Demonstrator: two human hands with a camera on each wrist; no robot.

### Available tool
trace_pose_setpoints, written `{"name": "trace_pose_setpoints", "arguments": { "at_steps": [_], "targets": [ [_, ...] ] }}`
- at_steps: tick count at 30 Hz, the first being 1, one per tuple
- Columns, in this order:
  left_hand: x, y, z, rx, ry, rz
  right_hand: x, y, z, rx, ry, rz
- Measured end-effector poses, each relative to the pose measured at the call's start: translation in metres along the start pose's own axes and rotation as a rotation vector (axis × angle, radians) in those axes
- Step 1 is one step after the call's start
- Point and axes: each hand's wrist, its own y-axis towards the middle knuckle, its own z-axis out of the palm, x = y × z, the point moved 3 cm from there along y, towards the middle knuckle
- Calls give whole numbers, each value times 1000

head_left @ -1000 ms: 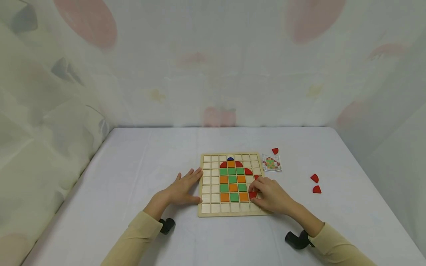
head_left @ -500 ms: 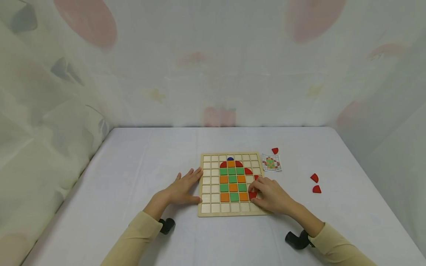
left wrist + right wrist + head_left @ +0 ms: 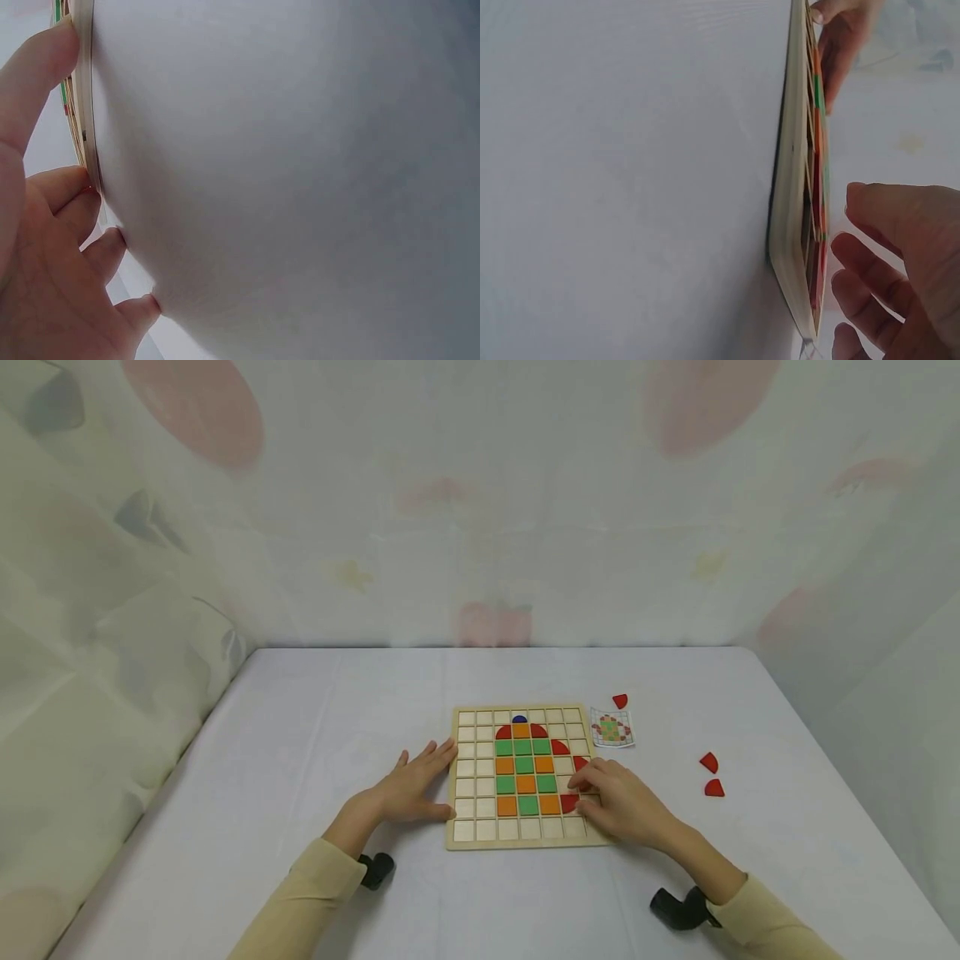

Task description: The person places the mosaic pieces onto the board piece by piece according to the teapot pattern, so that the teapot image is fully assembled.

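Note:
A wooden grid board (image 3: 517, 844) lies on the table, with green and orange square tiles and red quarter-circle tiles set in its cells. One blue half-round tile (image 3: 519, 719) sits in the top row. My left hand (image 3: 408, 789) touches the board's left edge with thumb and fingertips, fingers spread; the left wrist view shows this contact. Over the board's right side is my right hand (image 3: 630, 803), close to a red quarter-circle tile (image 3: 568, 804) in a lower row. In the right wrist view its thumb and fingers are bent but apart, with nothing between them. It partly covers the right columns.
A small pattern card (image 3: 612, 727) lies beside the board's upper right corner. One loose red quarter-circle tile (image 3: 620, 701) is just beyond it. Two more red tiles, an upper one (image 3: 708, 762) and a lower one (image 3: 714, 788), lie farther right on the white-covered table (image 3: 360, 693).
My right hand has let go of the lower red tile and shifted slightly right, showing more of the red tiles there. The left hand has stayed in place.

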Motion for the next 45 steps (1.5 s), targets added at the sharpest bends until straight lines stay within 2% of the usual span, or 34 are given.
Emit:
{"name": "trace_pose_setpoints", "arguments": {
  "at_steps": [7, 14, 18, 23, 34, 41, 45],
  "targets": [
    [0, 0, 0, 0, -3, -1, -15, -15, -17, -56, 13, 75],
    [0, -2, -1, -7, 11, 12, -36, -34, -42, -167, -16, 100],
    [0, -2, -1, -6, 11, 12, -46, -45, -55, -209, -46, 122],
    [1, -1, -1, 0, 5, 15, -58, -60, -69, -240, -56, 109],
    [1, 0, 0, -1, 7, 8, -91, -87, -81, -194, -84, 176],
    [1, 0, 0, -8, 3, 3, -105, -95, -81, -164, -60, 213],
    [1, 0, 0, -7, -5, 8, -109, -96, -79, -156, -87, 268]
  ]
}}
